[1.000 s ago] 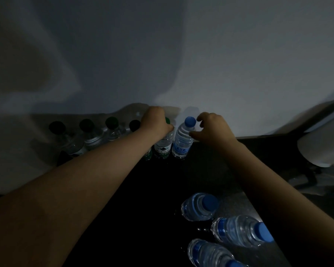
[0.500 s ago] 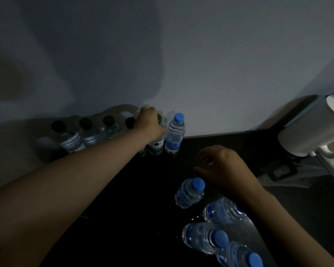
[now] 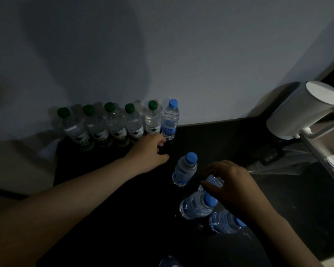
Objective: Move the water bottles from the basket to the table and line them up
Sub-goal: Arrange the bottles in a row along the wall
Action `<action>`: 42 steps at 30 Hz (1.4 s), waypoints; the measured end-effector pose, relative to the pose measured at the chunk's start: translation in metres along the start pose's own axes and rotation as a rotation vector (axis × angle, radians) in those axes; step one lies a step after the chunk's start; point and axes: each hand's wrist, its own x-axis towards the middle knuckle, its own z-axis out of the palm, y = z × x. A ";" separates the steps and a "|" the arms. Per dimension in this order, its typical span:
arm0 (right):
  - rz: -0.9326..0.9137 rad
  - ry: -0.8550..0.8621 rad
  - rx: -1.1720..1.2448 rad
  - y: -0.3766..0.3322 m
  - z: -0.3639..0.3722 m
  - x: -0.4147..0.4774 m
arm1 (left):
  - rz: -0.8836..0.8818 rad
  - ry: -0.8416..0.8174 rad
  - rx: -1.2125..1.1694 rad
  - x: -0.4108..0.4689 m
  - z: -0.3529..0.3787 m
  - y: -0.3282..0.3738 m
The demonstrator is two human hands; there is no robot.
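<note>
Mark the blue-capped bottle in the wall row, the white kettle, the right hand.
blue-capped bottle (image 3: 171,117): head view, clear body.
white kettle (image 3: 297,114): head view, side wall.
right hand (image 3: 233,180): head view, back of hand.

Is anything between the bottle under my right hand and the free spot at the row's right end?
Nearly: left of the path from the held bottle, a lone upright bottle stands, and the left hand lies by the end bottle.

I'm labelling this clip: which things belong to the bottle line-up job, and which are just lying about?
Job: row of green-capped bottles, blue-capped bottle ending the row, nearer blue-capped bottles, table.
Lying about: white kettle.
</note>
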 end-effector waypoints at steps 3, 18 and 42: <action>0.032 -0.039 0.003 0.008 0.011 -0.013 | 0.021 -0.026 -0.025 -0.009 0.011 0.005; 0.042 -0.082 0.075 0.027 0.046 -0.031 | 0.086 -0.035 0.139 0.008 0.055 0.057; 0.024 0.073 0.187 0.035 0.015 0.009 | 0.236 -0.016 0.175 0.047 0.006 0.043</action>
